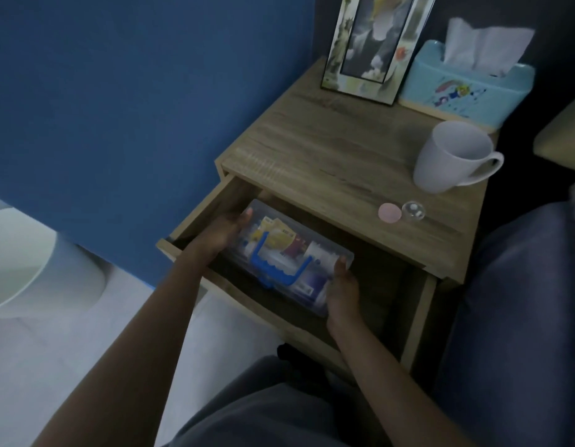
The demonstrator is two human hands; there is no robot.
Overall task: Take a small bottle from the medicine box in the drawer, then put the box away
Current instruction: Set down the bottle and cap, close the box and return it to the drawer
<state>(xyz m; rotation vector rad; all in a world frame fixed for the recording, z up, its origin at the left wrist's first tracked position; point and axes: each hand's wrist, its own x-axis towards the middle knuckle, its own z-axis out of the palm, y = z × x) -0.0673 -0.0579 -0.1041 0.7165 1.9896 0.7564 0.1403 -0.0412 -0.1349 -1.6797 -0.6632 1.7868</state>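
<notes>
Dim room, blue wall upper left, wooden bench [344, 150] mid-frame with its drawer [215, 204] pulled open. Clear medicine box [295, 253] sits inside the drawer; left hand [220, 232] and right hand [342, 293] grip its ends, fingers wrapped on it. Small bottle [413, 210] stands on top near the mug [454, 156].

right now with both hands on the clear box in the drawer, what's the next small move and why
Probably lower the clear plastic medicine box with the blue handle flat onto the open wooden drawer's floor and let go. The left hand and right hand grip its ends inside the drawer, and a small clear bottle with a pink cap beside it already stands on the nightstand top.
</notes>
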